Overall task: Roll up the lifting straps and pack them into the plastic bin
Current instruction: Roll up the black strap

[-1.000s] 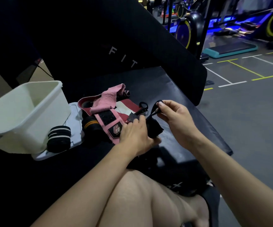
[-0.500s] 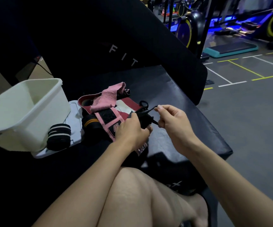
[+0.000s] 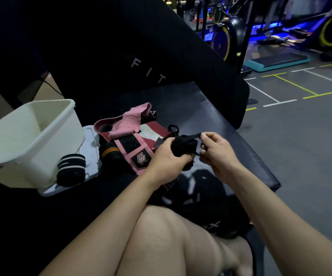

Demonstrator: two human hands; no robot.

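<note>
Reading "FIT" in white on the black backrest [image 3: 151, 62], upper centre; the logo patch on the pink strap [image 3: 141, 159] is too small to read. Left hand [image 3: 167, 158] grip wraps the black strap roll [image 3: 183, 145], centre frame above the table [image 3: 211, 108]. Right hand [image 3: 218, 151] grip pinches its loose tail. Since 0.5 s ago the roll looks bulkier and the tail shorter. Plastic bin [image 3: 47, 136] sits at left, a striped rolled strap [image 3: 71, 169] beside it.

one bin [image 3: 31, 140], two rolled straps [image 3: 71, 169], two hands [image 3: 167, 158]
</note>
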